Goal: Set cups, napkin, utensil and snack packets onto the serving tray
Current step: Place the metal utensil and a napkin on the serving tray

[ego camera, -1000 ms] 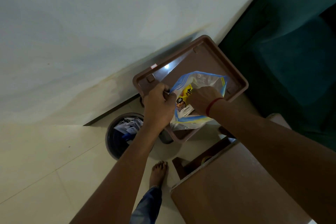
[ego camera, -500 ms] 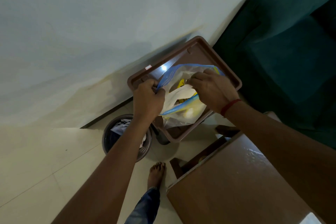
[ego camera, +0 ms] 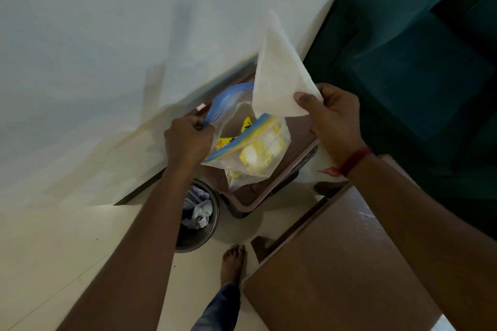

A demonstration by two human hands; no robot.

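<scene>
Sitting below both hands, serving tray [ego camera: 302, 133] has only a clear zip bag [ego camera: 243, 115] over it; nothing laid out loose yet. Napkin [ego camera: 279, 75] is clear of the bag, raised, pinched at its lower edge by right hand [ego camera: 333, 121]. Left hand [ego camera: 188, 140] grips the bag's blue lip. Yellow snack packets [ego camera: 259, 152] sit inside, between the hands. Cups, utensil unseen. Early stage, I judge.

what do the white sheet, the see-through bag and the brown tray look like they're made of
White sheet: likely paper tissue or thin nonwoven, matte, softly textured. See-through bag: thin clear plastic film, glossy and crinkled, with a blue zip strip; yellow packets show through. Brown tray: probably moulded plastic, smooth with a dull sheen and rounded rim.
</scene>
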